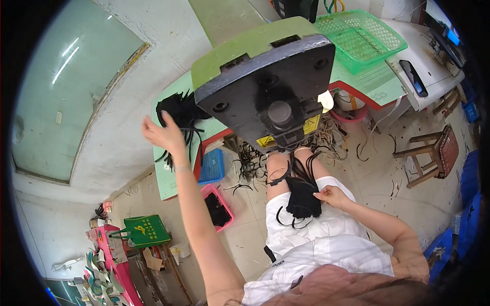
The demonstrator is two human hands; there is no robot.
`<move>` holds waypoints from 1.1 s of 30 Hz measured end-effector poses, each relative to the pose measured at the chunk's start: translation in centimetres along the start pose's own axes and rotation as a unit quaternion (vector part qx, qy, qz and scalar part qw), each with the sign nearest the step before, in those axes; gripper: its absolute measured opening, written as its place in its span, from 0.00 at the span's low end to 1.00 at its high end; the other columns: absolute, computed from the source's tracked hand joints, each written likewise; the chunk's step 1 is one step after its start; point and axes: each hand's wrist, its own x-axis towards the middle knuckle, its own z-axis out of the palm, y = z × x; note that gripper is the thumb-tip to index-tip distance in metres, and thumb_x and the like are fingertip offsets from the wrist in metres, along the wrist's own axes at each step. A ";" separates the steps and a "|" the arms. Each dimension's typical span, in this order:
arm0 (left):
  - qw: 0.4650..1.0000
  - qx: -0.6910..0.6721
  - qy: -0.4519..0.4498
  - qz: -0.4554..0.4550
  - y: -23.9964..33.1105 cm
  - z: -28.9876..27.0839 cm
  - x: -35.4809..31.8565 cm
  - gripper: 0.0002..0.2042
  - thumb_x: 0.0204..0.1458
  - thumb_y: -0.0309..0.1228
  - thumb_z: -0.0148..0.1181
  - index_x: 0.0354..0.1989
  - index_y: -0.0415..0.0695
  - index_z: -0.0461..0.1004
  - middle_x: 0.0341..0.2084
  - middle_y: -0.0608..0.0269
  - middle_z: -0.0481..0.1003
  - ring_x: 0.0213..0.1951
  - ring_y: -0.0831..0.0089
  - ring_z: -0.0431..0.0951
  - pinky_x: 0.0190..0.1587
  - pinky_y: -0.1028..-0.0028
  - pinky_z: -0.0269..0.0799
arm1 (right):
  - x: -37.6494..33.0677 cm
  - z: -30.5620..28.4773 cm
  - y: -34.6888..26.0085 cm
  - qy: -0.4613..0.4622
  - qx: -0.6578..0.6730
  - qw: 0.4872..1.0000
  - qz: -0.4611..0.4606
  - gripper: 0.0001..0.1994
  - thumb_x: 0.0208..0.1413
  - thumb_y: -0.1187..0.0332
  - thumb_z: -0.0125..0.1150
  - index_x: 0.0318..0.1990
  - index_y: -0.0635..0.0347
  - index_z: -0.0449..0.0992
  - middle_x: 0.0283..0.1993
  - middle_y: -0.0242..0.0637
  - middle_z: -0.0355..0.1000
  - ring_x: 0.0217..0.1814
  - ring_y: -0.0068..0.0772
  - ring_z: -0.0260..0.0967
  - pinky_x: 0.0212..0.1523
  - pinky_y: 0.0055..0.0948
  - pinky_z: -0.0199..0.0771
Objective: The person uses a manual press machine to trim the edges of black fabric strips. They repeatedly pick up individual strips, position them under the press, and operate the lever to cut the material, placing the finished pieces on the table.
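My left hand (166,135) reaches out to the left, fingers apart, beside a pile of black strap pieces (178,109) on the green tabletop (166,181). Narrow strips from that pile hang over the table toward my wrist. Nothing shows in the left hand. On my lap rests a bundle of black strap pieces (304,199), its thin strips spreading up over my knees. The right hand (333,196) pinches the bundle's right edge between thumb and fingers. In front of me stands a green and black machine head (270,86); its underside hides what lies directly below it.
A green basket (357,41) sits on the table at the back right, near a phone (413,78). Below are a blue basket (212,167) and a pink bin (224,223) holding black pieces. Scraps (326,137) litter the floor. A wooden stool (434,153) stands right.
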 end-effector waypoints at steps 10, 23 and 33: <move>0.641 -0.222 -0.731 -0.075 10.2 -18.0 -27.7 0.18 0.53 0.43 0.55 0.35 0.38 0.76 0.18 0.60 0.76 0.22 0.71 0.77 0.25 0.73 0.70 | -2.9 1.4 -2.1 0.147 -0.179 0.957 -0.177 0.20 0.50 0.58 0.62 0.39 0.69 0.73 0.32 0.44 0.72 0.33 0.43 0.72 0.36 0.36 0.70; 0.778 -0.290 -0.538 -0.146 12.4 -21.3 -26.0 0.13 0.48 0.37 0.64 0.32 0.37 0.74 0.23 0.65 0.71 0.24 0.77 0.69 0.26 0.80 0.63 | -6.8 2.9 -4.8 0.137 -0.140 0.934 -0.298 0.21 0.58 0.62 0.52 0.52 0.73 0.67 0.55 0.46 0.62 0.53 0.41 0.64 0.42 0.31 0.70; 0.548 -0.460 -0.630 -0.302 12.8 -18.9 -24.2 0.10 0.50 0.31 0.62 0.34 0.38 0.71 0.22 0.71 0.70 0.24 0.84 0.67 0.27 0.82 0.63 | -3.1 -2.6 -5.9 -0.149 0.305 0.940 0.028 0.16 0.61 0.60 0.45 0.42 0.65 0.71 0.25 0.33 0.69 0.18 0.22 0.63 0.15 0.21 0.60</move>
